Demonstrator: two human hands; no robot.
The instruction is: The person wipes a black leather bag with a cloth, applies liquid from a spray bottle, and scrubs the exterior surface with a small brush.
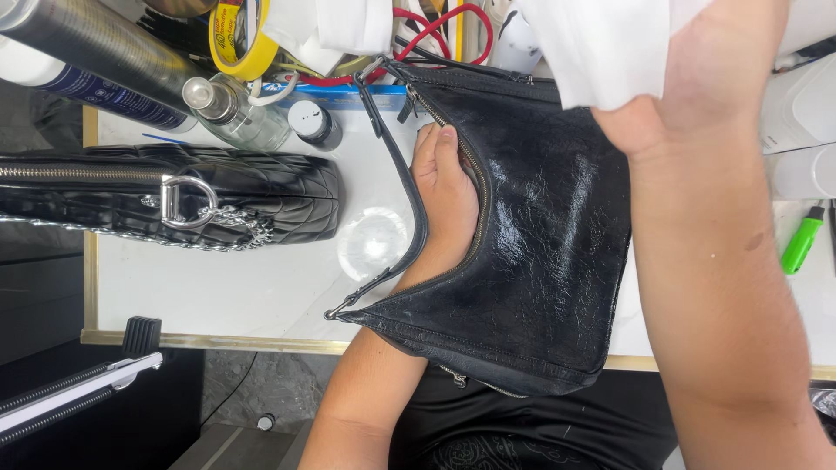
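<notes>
A glossy black leather shoulder bag (540,252) lies on the white tabletop (235,278), its zip opening facing left and its thin strap (405,187) arching beside it. My left hand (446,196) is pushed into the open zip, fingers flat inside the mouth. My right hand (688,83) is raised over the bag's far end, gripping a white cloth (601,48) that hides its fingers.
A quilted black handbag with a silver chain (174,204) lies at the left. Spray cans (96,61), a clear glass bottle (231,113), a small capped bottle (313,122) and a yellow tape roll (239,39) crowd the back. A green marker (801,244) sits at right.
</notes>
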